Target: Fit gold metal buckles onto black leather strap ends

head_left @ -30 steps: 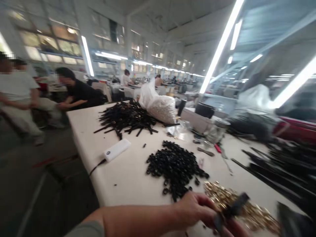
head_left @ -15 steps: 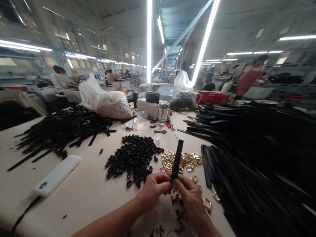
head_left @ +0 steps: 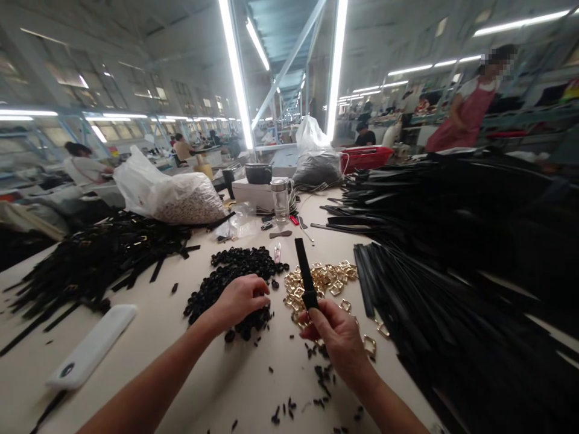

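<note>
My right hand (head_left: 332, 328) pinches a short black strap (head_left: 304, 265) between thumb and fingers; it stands nearly upright, with a thicker band across it just above the thumb. My left hand (head_left: 242, 298) is over the right side of a heap of small black loops (head_left: 203, 295). Its fingers curve downward with the thumb apart from them, and nothing shows in it, though some fingertips are hidden. Behind the strap lies a pile of gold buckles (head_left: 335, 277), a few of them scattered toward my right wrist.
Long black strips (head_left: 434, 253) cover the table's right side. Buckled black straps (head_left: 104, 247) are heaped at left, near a white device (head_left: 93, 346) with a cord. A filled plastic bag (head_left: 190, 196) and glass bottle (head_left: 281, 202) stand farther back. Black scraps (head_left: 323, 377) lie in front.
My left hand has left the strap and moved left to the black loops. The strap stays in my right hand, now leaning leftward. The whole view has shifted.
</note>
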The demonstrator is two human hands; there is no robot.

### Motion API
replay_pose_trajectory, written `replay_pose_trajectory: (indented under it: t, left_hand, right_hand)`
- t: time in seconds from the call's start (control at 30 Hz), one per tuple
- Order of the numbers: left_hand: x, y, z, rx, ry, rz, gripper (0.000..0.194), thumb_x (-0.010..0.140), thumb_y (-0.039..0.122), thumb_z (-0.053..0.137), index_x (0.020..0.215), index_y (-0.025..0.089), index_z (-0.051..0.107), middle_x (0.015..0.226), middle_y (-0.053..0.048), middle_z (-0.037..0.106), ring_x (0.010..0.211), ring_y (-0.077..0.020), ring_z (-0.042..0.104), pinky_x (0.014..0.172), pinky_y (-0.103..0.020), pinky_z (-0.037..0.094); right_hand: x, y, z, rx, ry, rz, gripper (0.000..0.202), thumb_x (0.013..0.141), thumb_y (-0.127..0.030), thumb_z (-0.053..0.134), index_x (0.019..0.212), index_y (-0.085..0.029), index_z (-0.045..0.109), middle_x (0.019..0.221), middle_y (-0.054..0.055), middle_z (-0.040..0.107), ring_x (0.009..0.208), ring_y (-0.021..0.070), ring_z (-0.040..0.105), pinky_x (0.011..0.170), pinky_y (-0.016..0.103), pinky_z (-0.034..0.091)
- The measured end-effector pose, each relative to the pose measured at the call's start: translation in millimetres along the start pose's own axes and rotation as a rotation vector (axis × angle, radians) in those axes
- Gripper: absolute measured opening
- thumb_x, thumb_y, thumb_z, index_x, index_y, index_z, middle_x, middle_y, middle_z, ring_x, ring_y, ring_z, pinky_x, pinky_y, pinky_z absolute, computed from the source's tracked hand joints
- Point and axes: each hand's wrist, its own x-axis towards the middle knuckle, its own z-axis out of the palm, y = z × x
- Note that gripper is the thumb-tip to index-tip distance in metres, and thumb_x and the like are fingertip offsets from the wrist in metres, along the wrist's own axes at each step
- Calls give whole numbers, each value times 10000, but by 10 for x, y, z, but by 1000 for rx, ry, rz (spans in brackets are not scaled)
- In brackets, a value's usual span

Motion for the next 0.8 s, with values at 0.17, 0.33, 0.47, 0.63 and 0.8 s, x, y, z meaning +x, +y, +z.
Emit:
replay_pose_trajectory:
  t: [0.17,0.33,0.47,0.63,0.8]
  left_hand:
    - [95,61,133,232,-83,27,102,734,271,639,787,216,707,756,-25,642,755,-203,580,709,-280,413]
    - [123,114,211,248,-120,81,156,730,128,567,751,211,697,770,-35,635,758,-201,577,722,-282,417]
    - [86,152,221,221,-102,114,219,743,97,530,776,199,721,796,-46,625,747,-195,590,729,-289,439]
    - [8,242,238,-538,42,-102,201,779,232,593,917,186,732,799,-35,648,664,-143,600,631,-248,479]
    - [-146,401,387,-1327,81,-379,331,602,267,833,892,166,709,741,-24,685,652,-118,644,595,-184,494]
  right_hand:
    - [21,36,-17,-98,-78,-41,333,867,-494,555,856,-161,562,749,38,682,526,119,629,511,228,523]
    - [53,66,-36,-223,-44,-84,253,895,-402,503,792,-173,540,697,16,663,492,103,597,470,207,469]
    - [59,71,-48,-279,-32,-108,228,905,-370,482,798,-176,537,684,9,655,503,109,597,490,217,474]
    - [55,110,-44,-261,-47,-116,243,912,-393,484,844,-170,555,718,12,657,516,110,604,504,220,487]
    - [48,144,-39,-256,-38,-148,274,922,-415,480,833,-169,563,712,12,656,500,103,602,477,204,473]
